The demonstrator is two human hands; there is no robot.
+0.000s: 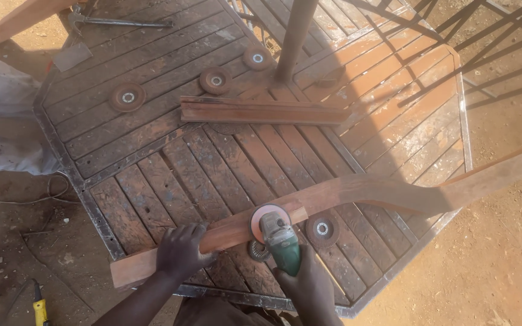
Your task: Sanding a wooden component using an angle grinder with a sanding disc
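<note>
While the left hand (pixel 179 252) presses flat on the curved wooden piece (pixel 333 196), we see in the head view the right hand (pixel 309 284) clenched around a green angle grinder (pixel 282 241), its disc (pixel 265 218) against the wood's edge just right of the left fingers. We judge the disc could skid toward those fingers, since only a palm holds the wood on the slatted table (pixel 152 181). Loose spare discs (pixel 321 229) beside the right hand could catch.
</note>
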